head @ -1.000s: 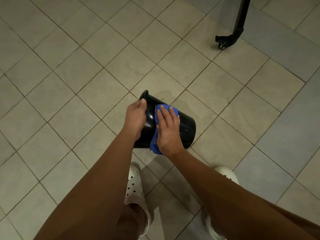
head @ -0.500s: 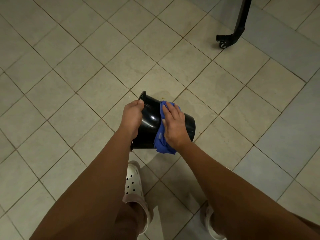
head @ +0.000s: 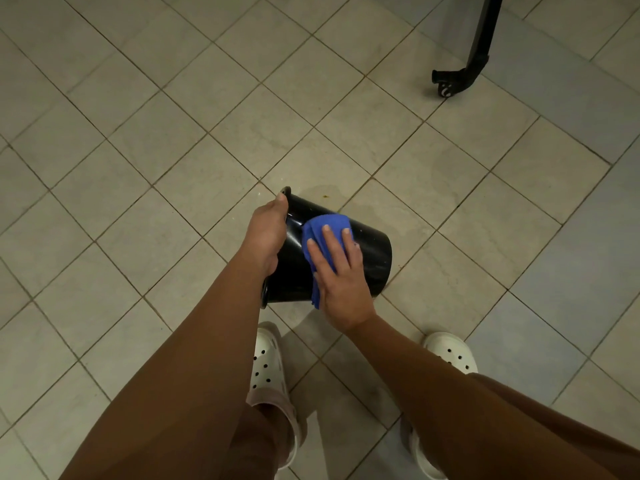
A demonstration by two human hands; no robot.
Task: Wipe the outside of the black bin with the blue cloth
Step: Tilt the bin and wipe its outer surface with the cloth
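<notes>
the bin is steadied, tipped, by the left grip curled round its rim so the cloth can be pressed alongside under the straight-fingered right grip.

The black bin looks like hard plastic, smooth and glossy, with bright streaks of reflection on its wall. The blue cloth is soft, matt and creased. The floor is pale tile, faintly mottled, low in sheen. The white clogs look smooth, matt foam.
</notes>
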